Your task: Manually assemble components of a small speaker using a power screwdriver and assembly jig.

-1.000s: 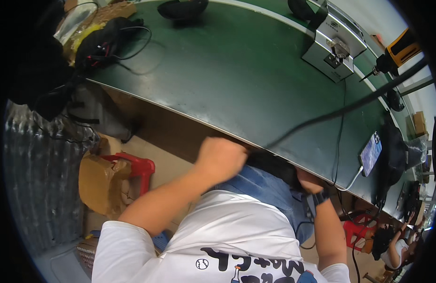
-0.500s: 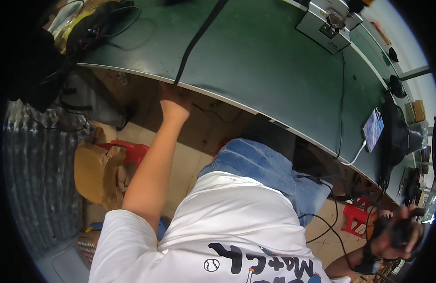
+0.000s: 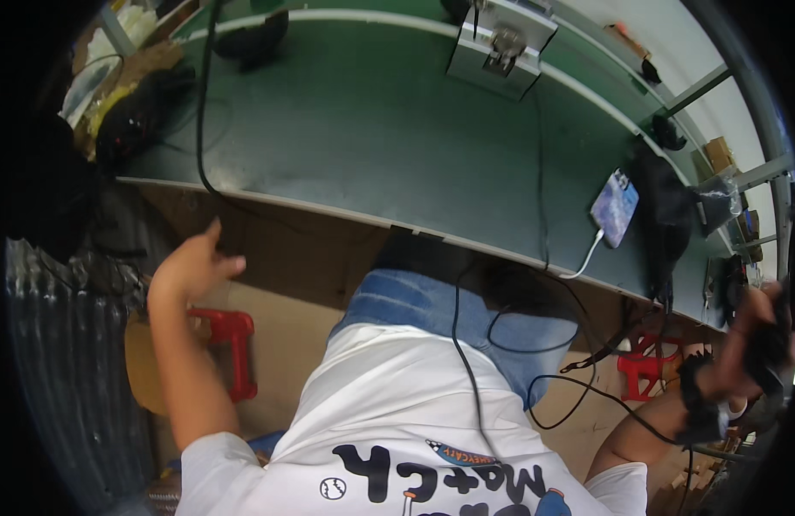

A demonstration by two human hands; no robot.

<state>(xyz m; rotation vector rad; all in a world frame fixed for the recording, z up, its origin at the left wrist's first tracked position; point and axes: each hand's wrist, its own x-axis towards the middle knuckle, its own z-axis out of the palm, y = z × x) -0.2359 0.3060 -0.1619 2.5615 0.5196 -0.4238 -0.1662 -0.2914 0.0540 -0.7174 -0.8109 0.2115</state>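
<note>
My left hand (image 3: 189,265) hangs in front of the green table's left edge, its thumb and a finger spread apart with nothing in them. Just above it, a thick black cable (image 3: 202,129) crosses the tabletop and drops over the edge; hand and cable are apart. At the far right, my right hand (image 3: 750,335) is raised and blurred, beside and partly behind a dark object whose kind I cannot make out. A black strap (image 3: 696,391) wraps that wrist. Whether the right fingers grip the dark object is not visible.
The green table (image 3: 328,129) spans the view ahead. On it are a silver metal box (image 3: 500,52), a charging phone (image 3: 615,208) and a black bag (image 3: 664,224). Loose black cable (image 3: 462,344) runs across my lap. Red stools (image 3: 234,344) stand low at both sides.
My left hand has come away from the table edge beside the cable, moving left and opening. My right hand has risen a little at the right. The view has shifted.
</note>
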